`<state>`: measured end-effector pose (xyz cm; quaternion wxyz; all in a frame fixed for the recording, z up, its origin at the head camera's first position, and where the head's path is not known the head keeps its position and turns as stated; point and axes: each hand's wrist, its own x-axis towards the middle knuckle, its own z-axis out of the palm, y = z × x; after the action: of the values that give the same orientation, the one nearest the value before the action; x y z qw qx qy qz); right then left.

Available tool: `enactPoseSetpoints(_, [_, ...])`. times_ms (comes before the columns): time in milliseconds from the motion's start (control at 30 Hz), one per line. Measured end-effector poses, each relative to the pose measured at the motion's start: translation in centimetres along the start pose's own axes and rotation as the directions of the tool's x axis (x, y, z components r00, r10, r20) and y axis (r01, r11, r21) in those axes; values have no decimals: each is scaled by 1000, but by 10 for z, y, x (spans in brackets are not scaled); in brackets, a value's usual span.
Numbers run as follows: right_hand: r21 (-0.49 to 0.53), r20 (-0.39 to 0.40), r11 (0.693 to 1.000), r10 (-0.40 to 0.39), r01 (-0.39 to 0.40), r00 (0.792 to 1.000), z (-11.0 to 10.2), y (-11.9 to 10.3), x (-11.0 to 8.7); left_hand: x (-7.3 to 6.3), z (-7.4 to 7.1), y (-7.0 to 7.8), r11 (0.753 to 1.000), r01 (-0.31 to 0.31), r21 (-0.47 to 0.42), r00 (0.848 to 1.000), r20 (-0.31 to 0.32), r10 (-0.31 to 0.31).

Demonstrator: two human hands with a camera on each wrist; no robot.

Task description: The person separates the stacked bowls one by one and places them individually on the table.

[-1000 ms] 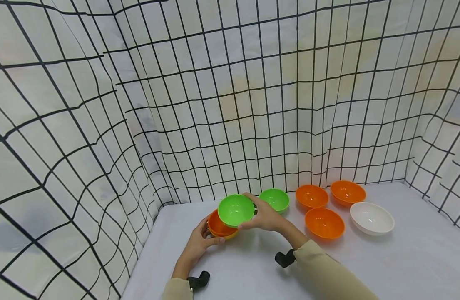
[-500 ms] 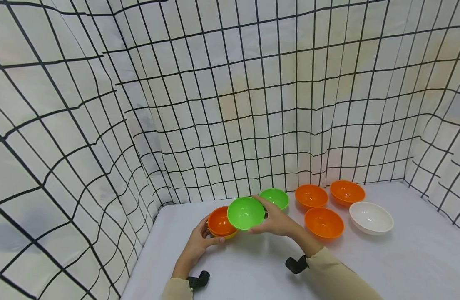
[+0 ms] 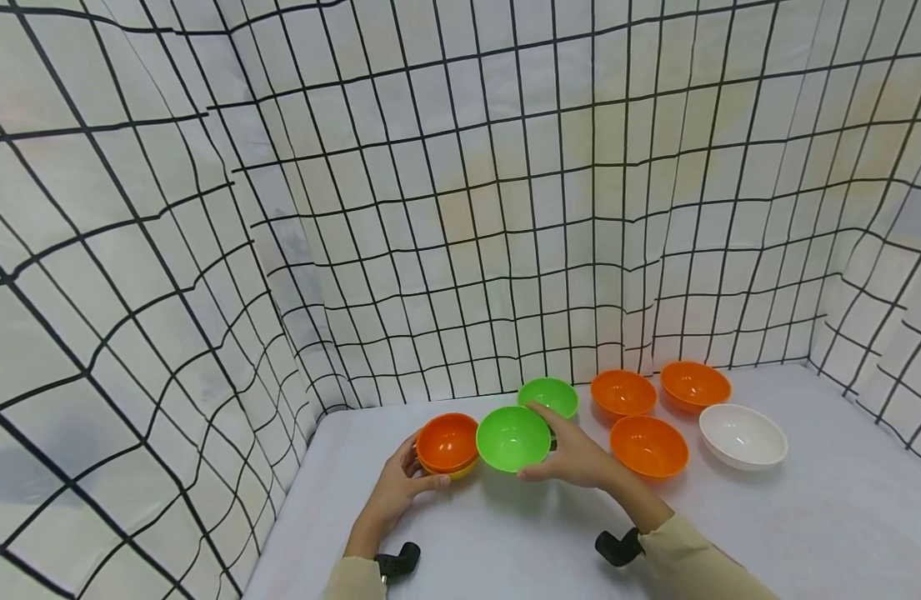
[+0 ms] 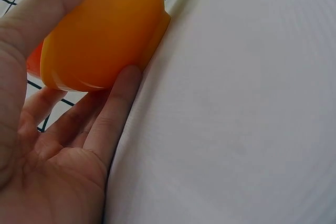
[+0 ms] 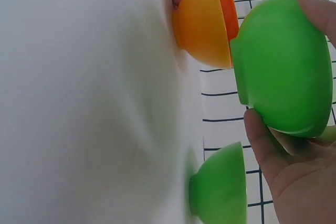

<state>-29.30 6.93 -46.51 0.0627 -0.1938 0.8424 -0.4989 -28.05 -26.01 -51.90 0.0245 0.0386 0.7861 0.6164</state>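
In the head view, my left hand (image 3: 395,485) holds the side of a yellow bowl (image 4: 107,35), thumb at the near side and fingers behind it. An orange bowl (image 3: 448,444) sits nested inside that yellow one, its rim standing higher. My right hand (image 3: 576,454) grips a green bowl (image 3: 513,440) by its right side, just right of the nested pair. From the right wrist view, this green bowl (image 5: 286,61) is lifted off the table, with the thumb near its rim and a fingertip near its base. Behind it on the table stands a second green bowl (image 3: 552,395).
Three orange bowls stand to the right: one at the back (image 3: 623,392), another farther right (image 3: 696,384), and a nearer orange bowl (image 3: 649,446). Beside them is a white bowl (image 3: 743,436). The white table (image 3: 498,542) meets grid-patterned cloth walls (image 3: 460,208) at back and sides.
My right hand has carried the green bowl rightward and slightly toward me, from over the nested bowls to beside them, uncovering the orange bowl. The left hand has stayed in place.
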Motion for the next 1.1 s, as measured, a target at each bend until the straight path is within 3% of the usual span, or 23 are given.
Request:
enactPoseSetpoints(300, [-70,-28,996,49,-51,998,-4,13,-13,0,0,0,1000,-4,4,1000,-1,4])
enactPoseSetpoints(600, [-69,-26,992,108,-109,994,-6,22,-20,2,0,0,1000,8,-10,1000,5,-8])
enactPoseSetpoints(933, [-3,-19,999,37,-37,999,-9,33,-24,1,0,1,1000,10,-26,1000,7,-10])
enactPoseSetpoints(1100, [-4,-17,999,37,-37,999,-10,38,-27,0,1,1,999,10,-33,1000,10,-9])
